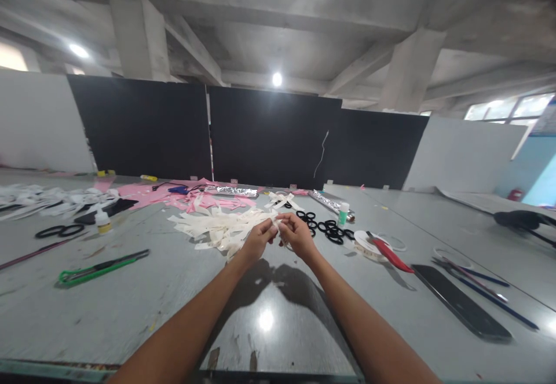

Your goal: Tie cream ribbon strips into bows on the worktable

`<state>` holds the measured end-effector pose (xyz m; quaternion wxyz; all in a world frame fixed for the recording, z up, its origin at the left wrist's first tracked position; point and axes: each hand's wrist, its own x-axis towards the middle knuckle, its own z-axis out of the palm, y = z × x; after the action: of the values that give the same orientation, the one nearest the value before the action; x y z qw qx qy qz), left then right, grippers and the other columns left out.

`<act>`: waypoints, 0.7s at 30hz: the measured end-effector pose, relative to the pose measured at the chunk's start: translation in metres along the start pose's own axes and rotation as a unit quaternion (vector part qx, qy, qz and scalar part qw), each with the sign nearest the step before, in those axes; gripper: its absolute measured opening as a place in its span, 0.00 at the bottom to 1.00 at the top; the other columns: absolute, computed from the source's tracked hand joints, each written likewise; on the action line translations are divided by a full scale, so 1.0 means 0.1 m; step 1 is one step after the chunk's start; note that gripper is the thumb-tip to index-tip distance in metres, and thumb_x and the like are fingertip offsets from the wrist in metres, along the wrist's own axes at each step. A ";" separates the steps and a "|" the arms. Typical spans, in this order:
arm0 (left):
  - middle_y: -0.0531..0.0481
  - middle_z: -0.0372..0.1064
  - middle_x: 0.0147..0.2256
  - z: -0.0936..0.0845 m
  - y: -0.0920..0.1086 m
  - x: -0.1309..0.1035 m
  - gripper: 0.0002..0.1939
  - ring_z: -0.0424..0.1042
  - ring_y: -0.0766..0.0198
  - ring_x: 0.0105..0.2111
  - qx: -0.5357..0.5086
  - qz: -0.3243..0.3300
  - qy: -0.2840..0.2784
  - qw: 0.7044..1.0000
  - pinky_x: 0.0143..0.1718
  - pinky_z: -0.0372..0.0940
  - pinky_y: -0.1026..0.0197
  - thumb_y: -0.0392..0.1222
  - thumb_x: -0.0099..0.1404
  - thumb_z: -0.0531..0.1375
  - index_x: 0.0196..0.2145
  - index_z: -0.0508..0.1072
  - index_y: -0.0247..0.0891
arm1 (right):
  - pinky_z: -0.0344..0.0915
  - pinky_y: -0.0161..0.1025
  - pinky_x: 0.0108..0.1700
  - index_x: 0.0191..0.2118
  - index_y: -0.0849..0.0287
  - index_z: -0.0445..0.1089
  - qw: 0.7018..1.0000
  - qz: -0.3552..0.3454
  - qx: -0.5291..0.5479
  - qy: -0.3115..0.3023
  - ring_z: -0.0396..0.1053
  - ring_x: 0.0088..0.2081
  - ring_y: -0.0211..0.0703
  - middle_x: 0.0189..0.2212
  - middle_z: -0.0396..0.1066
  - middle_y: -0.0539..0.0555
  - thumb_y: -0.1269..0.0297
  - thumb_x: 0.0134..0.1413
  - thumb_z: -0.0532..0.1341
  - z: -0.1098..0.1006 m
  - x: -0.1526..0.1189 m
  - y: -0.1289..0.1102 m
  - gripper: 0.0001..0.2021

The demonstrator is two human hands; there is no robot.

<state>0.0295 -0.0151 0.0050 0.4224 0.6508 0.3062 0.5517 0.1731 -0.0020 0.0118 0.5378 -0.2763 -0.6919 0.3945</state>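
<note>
Over the grey table, my left hand (259,238) and my right hand (297,234) meet with fingertips pinched together. Between them is a small piece of cream ribbon (275,220), mostly hidden by the fingers. A loose heap of cream ribbon strips (217,227) lies just beyond and to the left of my left hand. Several black rings (332,231) are scattered right of my right hand, and one ribbon bow (283,200) lies behind the hands. Farther right, a ribbon roll (367,246) has a red-handled tool (391,255) resting against it.
A green cutter (102,268), black scissors (58,231) and a glue bottle (103,220) lie to the left. At right are a dark flat slab (460,302) and blue-handled tweezers-like tools (490,291). A glue stick (343,214), foil packs (232,192) and pink scraps (143,194) sit farther back.
</note>
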 end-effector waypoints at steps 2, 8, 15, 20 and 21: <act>0.56 0.59 0.24 0.00 0.03 -0.01 0.19 0.56 0.70 0.23 -0.018 -0.005 -0.004 1.000 0.26 0.56 0.66 0.46 0.56 0.59 0.44 0.70 0.36 | 0.63 0.31 0.19 0.41 0.58 0.65 1.000 -0.009 0.005 0.013 0.60 0.19 0.33 0.21 0.60 0.44 0.57 0.50 0.59 0.00 0.00 0.00 0.14; 0.55 0.60 0.23 0.01 0.09 -0.06 0.23 0.58 0.71 0.22 -0.041 -0.029 -0.013 0.999 0.25 0.56 0.66 0.49 0.59 0.56 0.50 0.67 0.35 | 0.62 0.30 0.16 0.40 0.58 0.64 1.000 0.001 -0.014 0.025 0.56 0.17 0.32 0.16 0.54 0.41 0.57 0.50 0.59 0.01 0.00 -0.06 0.13; 0.55 0.61 0.26 0.02 0.16 -0.06 0.34 0.57 0.72 0.24 -0.071 -0.032 0.006 0.997 0.26 0.55 0.67 0.45 0.53 0.63 0.56 0.61 0.35 | 0.59 0.29 0.15 0.41 0.58 0.63 0.999 -0.006 0.033 0.020 0.54 0.14 0.31 0.14 0.55 0.40 0.59 0.51 0.58 0.01 0.01 -0.05 0.12; 0.55 0.61 0.28 0.03 0.17 -0.08 0.37 0.56 0.72 0.24 -0.127 -0.047 -0.016 0.991 0.26 0.55 0.66 0.43 0.53 0.63 0.59 0.59 0.37 | 0.59 0.30 0.15 0.41 0.58 0.62 0.995 -0.001 0.085 0.053 0.52 0.13 0.31 0.13 0.57 0.39 0.59 0.50 0.59 -0.01 0.03 -0.08 0.13; 0.55 0.61 0.28 0.03 0.16 -0.08 0.36 0.56 0.72 0.24 -0.136 -0.046 -0.016 0.990 0.27 0.55 0.66 0.43 0.53 0.63 0.59 0.59 0.37 | 0.59 0.30 0.15 0.41 0.57 0.62 0.994 0.003 0.096 0.059 0.52 0.13 0.31 0.13 0.57 0.39 0.59 0.50 0.59 -0.01 0.03 -0.09 0.13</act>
<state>0.0299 -0.0304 0.0154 0.5364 0.5814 0.2510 0.5579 0.1733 -0.0036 0.0209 0.6005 -0.2480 -0.6171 0.4440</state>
